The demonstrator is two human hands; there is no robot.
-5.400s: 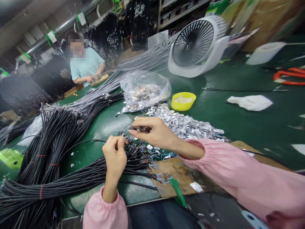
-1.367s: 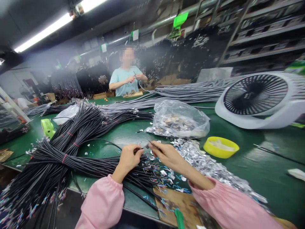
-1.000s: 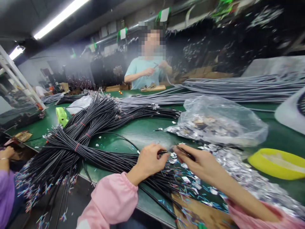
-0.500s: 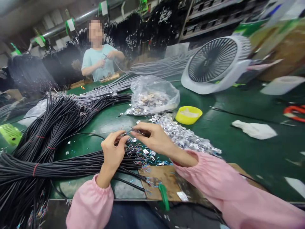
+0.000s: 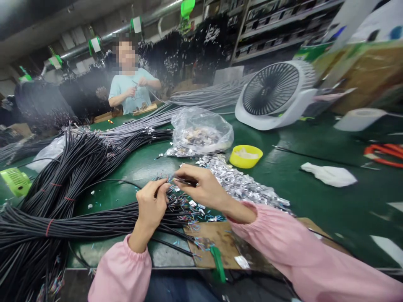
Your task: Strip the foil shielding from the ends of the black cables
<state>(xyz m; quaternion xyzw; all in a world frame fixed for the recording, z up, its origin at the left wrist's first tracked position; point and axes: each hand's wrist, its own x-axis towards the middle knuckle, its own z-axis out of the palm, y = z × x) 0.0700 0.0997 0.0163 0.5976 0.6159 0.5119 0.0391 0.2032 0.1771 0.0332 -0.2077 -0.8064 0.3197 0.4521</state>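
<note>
My left hand (image 5: pixel 152 205) pinches the stripped end of a thin black cable (image 5: pixel 103 182) that loops away to the left across the green table (image 5: pixel 299 201). My right hand (image 5: pixel 201 188) is closed on a slim dark metal tool (image 5: pixel 184 180) whose tip meets the cable end between my hands. Both sleeves are pink. Under my hands lies a thick bundle of black cables (image 5: pixel 63 218) with coloured wire ends. A heap of silver foil scraps (image 5: pixel 242 184) sits just right of my right hand.
A clear bag of scraps (image 5: pixel 200 134), a yellow bowl (image 5: pixel 246 156) and a white fan (image 5: pixel 273 94) stand behind. A brown board (image 5: pixel 220 243) lies at the near edge. Across the table a person in a light blue shirt (image 5: pixel 130 86) handles grey cables (image 5: pixel 201 94). White cloth (image 5: pixel 329 174) lies right.
The view has swung left and back to the right. My hands stay together at the cable end, the left pinching the cable and the right holding the tool.
</note>
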